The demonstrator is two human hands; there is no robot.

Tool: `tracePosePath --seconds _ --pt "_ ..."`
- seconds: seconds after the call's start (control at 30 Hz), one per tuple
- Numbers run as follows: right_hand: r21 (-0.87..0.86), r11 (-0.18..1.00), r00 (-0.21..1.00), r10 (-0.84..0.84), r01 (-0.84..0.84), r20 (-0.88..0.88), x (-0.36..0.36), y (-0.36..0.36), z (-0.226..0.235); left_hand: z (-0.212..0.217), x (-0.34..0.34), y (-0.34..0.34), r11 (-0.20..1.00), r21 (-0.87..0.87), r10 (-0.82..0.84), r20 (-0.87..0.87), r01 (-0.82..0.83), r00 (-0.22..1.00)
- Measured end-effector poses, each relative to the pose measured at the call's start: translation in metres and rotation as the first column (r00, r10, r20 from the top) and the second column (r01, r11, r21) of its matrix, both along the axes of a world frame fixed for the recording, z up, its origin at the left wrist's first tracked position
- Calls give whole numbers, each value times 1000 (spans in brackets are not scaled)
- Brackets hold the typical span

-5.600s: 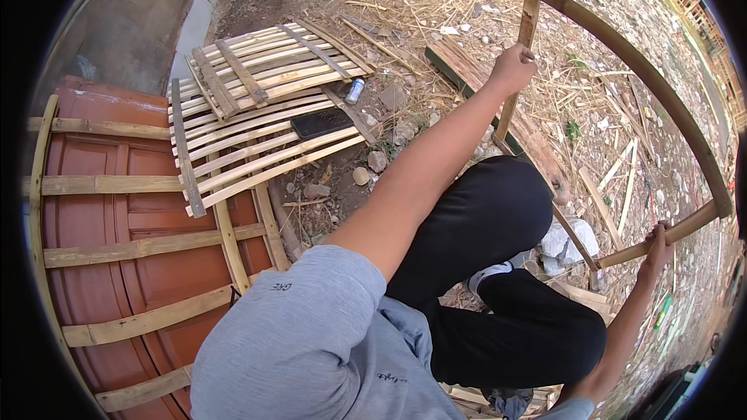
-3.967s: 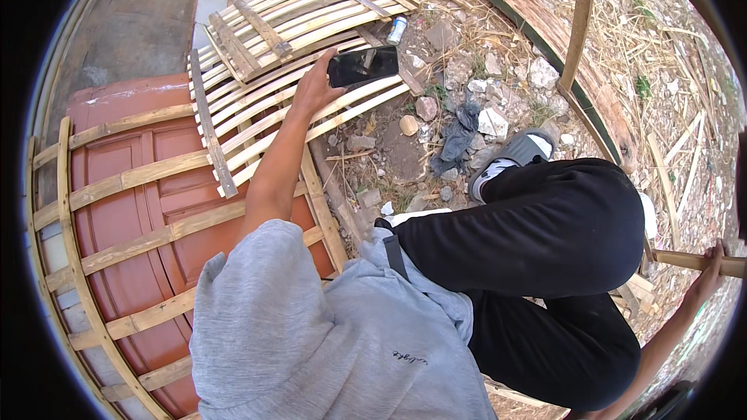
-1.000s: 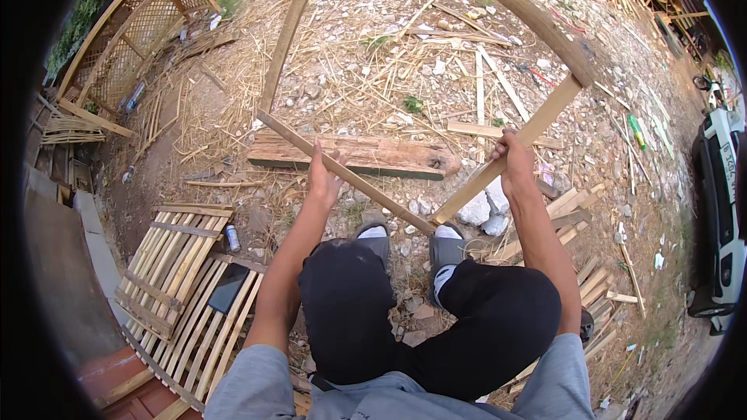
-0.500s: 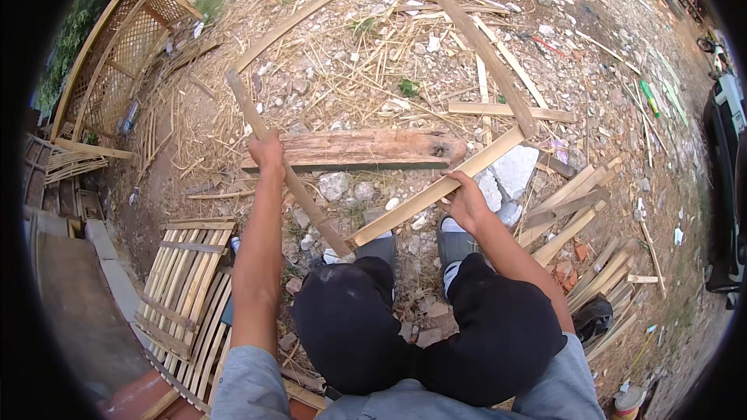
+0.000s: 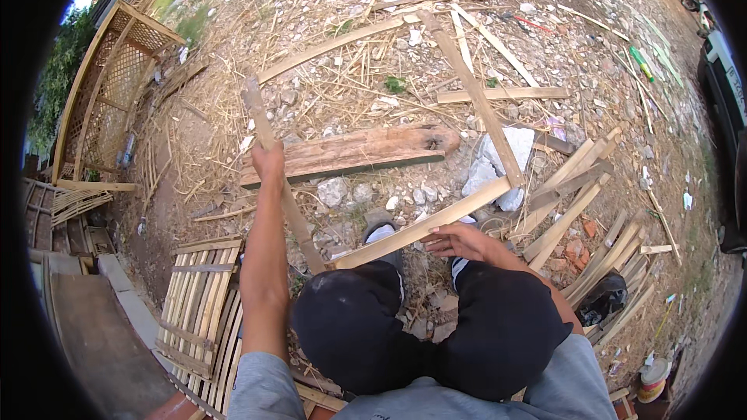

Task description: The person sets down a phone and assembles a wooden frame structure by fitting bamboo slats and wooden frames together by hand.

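Note:
A four-sided frame of thin wooden slats is held above the ground in front of my knees. My left hand (image 5: 268,162) is closed around its left slat (image 5: 296,214), a greyish weathered one. My right hand (image 5: 457,242) is at the paler near slat (image 5: 412,233); its thumb touches the lower edge and its fingers stretch out loosely below. A brown slat (image 5: 475,97) makes the right side and a pale slat (image 5: 338,48) the far side. Beneath the frame a thick, rough timber beam (image 5: 350,152) lies on the ground.
White stone chunks (image 5: 506,157) lie by the frame's right corner. Loose wood strips (image 5: 572,187) and a black bag (image 5: 603,299) are at right. A slatted panel (image 5: 194,295) is at lower left, a lattice panel (image 5: 117,93) at far left. Rubble and straw cover the ground.
The frame has come closer to me, its far and right corners lower in view. My right hand has shifted toward my knees and its fingers have loosened from the near slat.

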State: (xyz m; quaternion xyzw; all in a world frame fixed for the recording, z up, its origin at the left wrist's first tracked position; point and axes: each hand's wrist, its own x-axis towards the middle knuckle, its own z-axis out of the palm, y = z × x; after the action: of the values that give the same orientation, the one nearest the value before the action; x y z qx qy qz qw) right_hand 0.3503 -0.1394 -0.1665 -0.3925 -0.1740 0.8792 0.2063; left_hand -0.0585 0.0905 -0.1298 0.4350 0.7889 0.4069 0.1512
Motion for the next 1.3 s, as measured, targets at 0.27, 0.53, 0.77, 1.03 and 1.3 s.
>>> tracePosePath --seconds 0.27,0.53,0.77,1.03,1.3 --pt "21 951 932 297 -308 205 -1 -17 -1 11 16 -5 978 -199 -67 18 69 998" --pt "668 726 653 -429 -162 624 15 -1 26 -18 3 2 964 -260 -116 -195 63 974" --pt "547 660 -56 -663 -515 746 68 10 -11 -51 -29 50 943 -153 -312 -99 296 945" --pt "508 803 -39 -545 -312 838 51 4 -25 -28 19 34 875 -135 -468 13 465 884" --pt "465 852 61 -464 -242 883 33 8 -14 -107 -44 -89 697 -363 -716 -407 619 567"
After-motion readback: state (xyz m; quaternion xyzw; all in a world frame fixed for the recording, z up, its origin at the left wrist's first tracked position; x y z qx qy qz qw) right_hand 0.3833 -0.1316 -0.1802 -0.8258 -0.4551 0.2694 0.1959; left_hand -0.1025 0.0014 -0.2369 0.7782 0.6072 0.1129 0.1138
